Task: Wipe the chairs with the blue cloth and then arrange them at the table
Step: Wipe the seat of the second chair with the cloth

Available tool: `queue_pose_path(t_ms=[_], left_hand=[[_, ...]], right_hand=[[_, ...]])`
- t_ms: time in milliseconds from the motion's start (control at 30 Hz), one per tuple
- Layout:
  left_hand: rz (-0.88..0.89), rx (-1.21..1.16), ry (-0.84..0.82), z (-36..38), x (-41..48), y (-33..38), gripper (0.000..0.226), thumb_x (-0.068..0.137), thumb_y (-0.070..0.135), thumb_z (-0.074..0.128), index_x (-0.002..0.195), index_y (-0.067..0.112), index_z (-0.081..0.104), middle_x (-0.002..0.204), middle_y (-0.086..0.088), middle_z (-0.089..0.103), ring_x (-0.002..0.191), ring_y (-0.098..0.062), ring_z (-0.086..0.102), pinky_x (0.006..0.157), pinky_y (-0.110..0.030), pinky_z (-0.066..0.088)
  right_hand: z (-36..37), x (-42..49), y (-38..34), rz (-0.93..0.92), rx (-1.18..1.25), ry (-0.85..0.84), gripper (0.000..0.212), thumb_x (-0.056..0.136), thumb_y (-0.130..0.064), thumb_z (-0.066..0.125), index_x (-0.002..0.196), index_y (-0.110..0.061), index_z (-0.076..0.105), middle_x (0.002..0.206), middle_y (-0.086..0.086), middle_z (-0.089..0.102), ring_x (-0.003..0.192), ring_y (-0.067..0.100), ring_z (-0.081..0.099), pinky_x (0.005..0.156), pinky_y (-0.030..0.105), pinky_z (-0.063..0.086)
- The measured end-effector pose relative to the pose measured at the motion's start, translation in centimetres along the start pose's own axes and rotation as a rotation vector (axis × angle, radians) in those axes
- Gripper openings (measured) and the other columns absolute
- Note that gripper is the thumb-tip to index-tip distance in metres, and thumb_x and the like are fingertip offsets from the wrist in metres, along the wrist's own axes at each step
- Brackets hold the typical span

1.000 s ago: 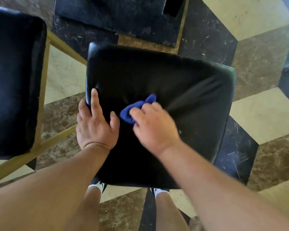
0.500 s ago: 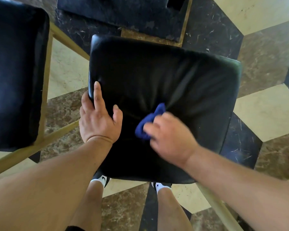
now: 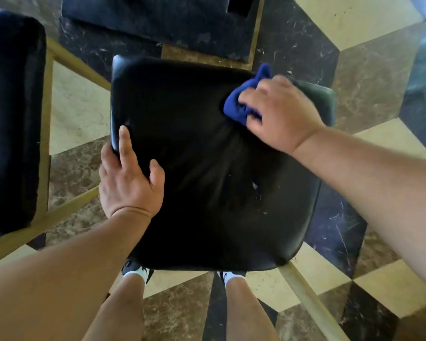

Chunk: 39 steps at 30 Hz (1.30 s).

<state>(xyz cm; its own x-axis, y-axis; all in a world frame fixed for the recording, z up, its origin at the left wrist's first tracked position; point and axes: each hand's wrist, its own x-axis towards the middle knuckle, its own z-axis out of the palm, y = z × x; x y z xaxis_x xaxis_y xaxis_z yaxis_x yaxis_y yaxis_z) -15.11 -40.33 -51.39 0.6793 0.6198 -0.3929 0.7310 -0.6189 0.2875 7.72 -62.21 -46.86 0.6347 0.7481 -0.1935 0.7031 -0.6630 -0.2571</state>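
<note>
A chair with a black padded seat (image 3: pixel 207 180) stands right below me on gold-coloured legs. My right hand (image 3: pixel 278 114) presses a bunched blue cloth (image 3: pixel 241 102) onto the seat's far right corner. My left hand (image 3: pixel 128 183) rests on the seat's left edge, fingers curled over the side and index finger stretched along the top. My legs and feet show under the seat's near edge.
A second black-seated chair (image 3: pixel 10 119) with a gold frame stands close on the left. A dark table base (image 3: pixel 158 20) lies on the floor just beyond the seat. The floor is patterned marble in cream, brown and black tiles (image 3: pixel 369 75).
My right hand has swept the blue cloth from the seat's middle out to its far right corner. My left hand has stayed on the left edge.
</note>
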Motion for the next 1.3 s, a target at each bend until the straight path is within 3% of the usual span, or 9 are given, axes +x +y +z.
queue_pose_path(t_ms=[133,300,400,533,700,833,933,1167,1300], left_hand=[[-0.005,0.0,0.002,0.1,0.1,-0.1,0.085,0.096,0.055,0.042,0.168,0.033,0.003,0.164,-0.025,0.029,0.133,-0.054,0.044,0.099,-0.071,0.046],[0.004,-0.003,0.003,0.0,0.1,-0.1,0.085,0.096,0.054,0.043,0.169,0.031,0.005,0.162,-0.027,0.029,0.132,-0.055,0.043,0.098,-0.072,0.046],[0.008,-0.008,0.004,0.0,0.1,0.0,0.085,0.096,0.054,0.042,0.169,0.03,0.006,0.162,-0.027,0.029,0.132,-0.056,0.043,0.097,-0.073,0.046],[0.009,-0.006,0.004,0.1,0.0,-0.1,0.084,0.096,0.054,0.042,0.169,0.032,0.005,0.164,-0.027,0.028,0.134,-0.057,0.042,0.1,-0.074,0.045],[0.015,0.005,0.013,0.2,0.1,-0.2,0.083,0.097,0.052,0.043,0.168,0.031,0.005,0.163,-0.026,0.028,0.134,-0.056,0.041,0.099,-0.075,0.045],[0.02,0.004,0.022,0.3,0.0,-0.1,0.082,0.098,0.052,0.043,0.168,0.034,0.004,0.164,-0.025,0.029,0.132,-0.056,0.043,0.096,-0.075,0.045],[0.016,0.01,0.015,0.2,0.0,-0.2,0.082,0.098,0.052,0.043,0.168,0.034,0.004,0.163,-0.027,0.028,0.129,-0.058,0.043,0.095,-0.075,0.045],[0.016,0.023,0.001,0.1,0.1,0.0,0.082,0.098,0.053,0.042,0.167,0.037,0.002,0.164,-0.025,0.028,0.13,-0.057,0.043,0.094,-0.075,0.046],[0.018,0.023,0.011,0.1,0.1,-0.1,0.082,0.098,0.053,0.043,0.167,0.037,0.003,0.164,-0.024,0.028,0.129,-0.058,0.044,0.092,-0.076,0.048]], right_hand=[[0.9,-1.8,-2.7,0.218,0.048,0.041,0.024,0.084,-0.018,0.063,0.107,-0.013,0.069,0.094,0.013,0.065,0.094,0.04,0.056,0.079,0.047,0.049],[4.5,-12.8,-9.0,-0.337,0.221,-0.324,0.007,0.083,-0.017,0.064,0.089,-0.017,0.062,0.081,0.011,0.058,0.076,0.034,0.051,0.07,0.048,0.043],[5.8,-18.3,-9.9,-0.605,0.251,-0.5,0.018,0.088,-0.011,0.066,0.095,-0.021,0.053,0.084,0.004,0.053,0.078,0.027,0.04,0.074,0.042,0.041],[4.8,-15.6,-6.4,-0.684,0.204,-0.431,0.007,0.094,-0.014,0.06,0.095,-0.021,0.058,0.086,0.004,0.057,0.08,0.028,0.047,0.077,0.042,0.042],[0.5,-6.4,1.9,-0.238,-0.027,-0.138,0.015,0.084,-0.022,0.063,0.096,-0.014,0.068,0.084,0.015,0.06,0.079,0.039,0.057,0.068,0.045,0.042],[-0.9,-3.0,4.5,0.229,-0.027,0.025,0.028,0.088,-0.019,0.06,0.114,-0.015,0.068,0.097,0.012,0.065,0.098,0.041,0.056,0.082,0.048,0.049],[0.3,-4.7,1.4,0.315,0.011,0.044,0.022,0.083,-0.017,0.061,0.103,-0.015,0.069,0.093,0.013,0.064,0.091,0.041,0.056,0.076,0.044,0.045],[4.0,-20.0,-7.0,-0.538,0.136,-0.513,0.009,0.088,-0.019,0.065,0.09,-0.022,0.058,0.082,0.001,0.056,0.076,0.026,0.048,0.076,0.039,0.043],[3.8,-19.7,-3.9,-0.705,0.125,-0.583,0.01,0.091,-0.016,0.063,0.094,-0.024,0.056,0.087,-0.002,0.056,0.081,0.023,0.045,0.08,0.038,0.046]])
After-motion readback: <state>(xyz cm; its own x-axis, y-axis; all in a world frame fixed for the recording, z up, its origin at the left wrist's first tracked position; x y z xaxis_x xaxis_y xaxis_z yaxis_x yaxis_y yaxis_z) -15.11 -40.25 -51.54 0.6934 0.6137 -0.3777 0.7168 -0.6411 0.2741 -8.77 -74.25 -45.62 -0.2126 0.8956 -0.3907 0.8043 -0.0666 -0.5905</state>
